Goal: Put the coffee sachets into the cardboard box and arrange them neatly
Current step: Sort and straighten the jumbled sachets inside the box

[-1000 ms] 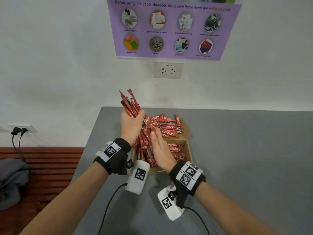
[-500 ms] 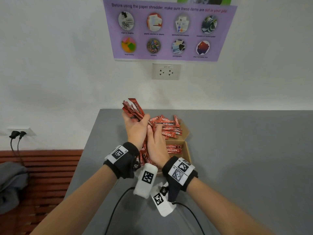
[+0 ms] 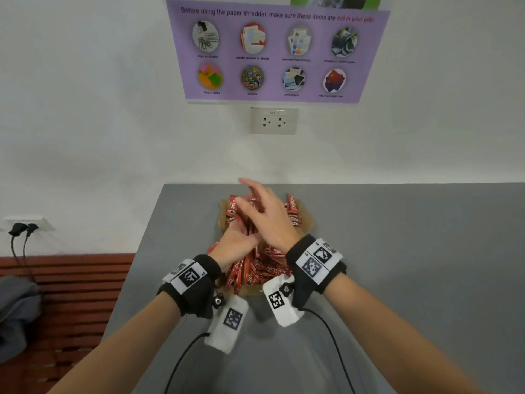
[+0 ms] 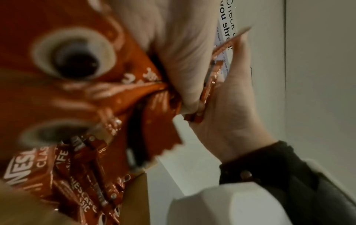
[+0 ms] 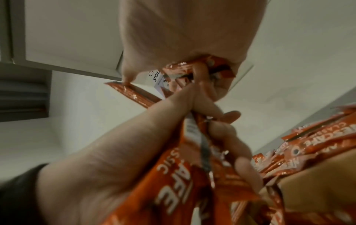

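A cardboard box (image 3: 308, 220) sits on the grey table, heaped with red coffee sachets (image 3: 275, 269). My left hand (image 3: 235, 246) grips a thick bundle of sachets (image 3: 241, 270) that lies lengthwise over the box's left side. My right hand (image 3: 264, 215) lies on top of that bundle with straight fingers pointing up-left, blurred by motion. In the right wrist view the left hand (image 5: 115, 144) has its fingers curled round the bundle (image 5: 173, 190), beside the box wall (image 5: 318, 182). The left wrist view shows sachets (image 4: 86, 76) close up and the right hand (image 4: 231, 114) against them.
The grey table (image 3: 397, 265) ends at a white wall with a socket (image 3: 274, 120) and a purple poster (image 3: 272, 52). Left of the table stand a red slatted bench (image 3: 71, 280), a grey garment (image 3: 17, 308) and plugged-in cables (image 3: 20, 231). Wrist-camera cables trail toward me.
The left hand has brought the upright bundle down from above the box into it. The right hand has gone from beside the bundle to lying on top of it.
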`<state>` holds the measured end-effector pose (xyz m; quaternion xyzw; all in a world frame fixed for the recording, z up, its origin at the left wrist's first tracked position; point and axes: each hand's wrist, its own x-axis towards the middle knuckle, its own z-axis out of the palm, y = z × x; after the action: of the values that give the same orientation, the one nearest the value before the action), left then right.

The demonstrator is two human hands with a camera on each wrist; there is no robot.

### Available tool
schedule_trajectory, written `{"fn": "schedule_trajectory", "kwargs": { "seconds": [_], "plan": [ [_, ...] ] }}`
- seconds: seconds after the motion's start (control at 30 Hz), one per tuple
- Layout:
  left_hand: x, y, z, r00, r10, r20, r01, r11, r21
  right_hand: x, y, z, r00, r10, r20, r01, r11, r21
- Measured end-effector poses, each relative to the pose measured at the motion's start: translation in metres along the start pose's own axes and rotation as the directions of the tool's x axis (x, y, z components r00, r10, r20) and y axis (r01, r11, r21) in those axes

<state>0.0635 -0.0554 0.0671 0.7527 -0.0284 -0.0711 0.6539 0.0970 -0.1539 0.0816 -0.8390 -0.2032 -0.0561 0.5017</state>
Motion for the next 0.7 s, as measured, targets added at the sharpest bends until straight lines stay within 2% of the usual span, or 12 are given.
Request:
{"fn": "schedule_trajectory", "kwargs": {
  "seconds": [0.17,0.27,0.43,0.5,0.63,0.7],
  "plan": [
    [-0.005,0.003,-0.010,0.999,0.007,0.033,-0.010,0.996,0.084,-0.006,0.001,0.006,0.995,-0.030,0.096,0.037,0.997,-0.070],
    [-0.005,-0.001,-0.013,0.999,0.010,0.032,-0.013,0.992,0.122,-0.009,0.000,0.003,0.996,-0.050,0.067,0.057,0.994,-0.097],
    [-0.002,-0.003,-0.012,0.999,0.034,0.027,-0.040,0.970,0.240,-0.017,-0.002,-0.001,0.968,-0.244,0.059,0.250,0.958,-0.141],
    [0.002,-0.007,-0.011,0.999,0.037,0.021,-0.042,0.949,0.313,-0.017,0.000,0.004,0.962,-0.272,-0.015,0.267,0.951,-0.154],
    [0.009,-0.023,-0.017,0.987,-0.159,0.034,0.147,0.960,0.240,-0.006,0.002,0.000,0.958,-0.197,-0.208,0.167,0.974,-0.152],
    [0.013,-0.035,-0.020,0.978,-0.209,0.029,0.196,0.951,0.239,0.001,0.003,-0.009,0.960,-0.147,-0.239,0.119,0.985,-0.129]
  ]
}}
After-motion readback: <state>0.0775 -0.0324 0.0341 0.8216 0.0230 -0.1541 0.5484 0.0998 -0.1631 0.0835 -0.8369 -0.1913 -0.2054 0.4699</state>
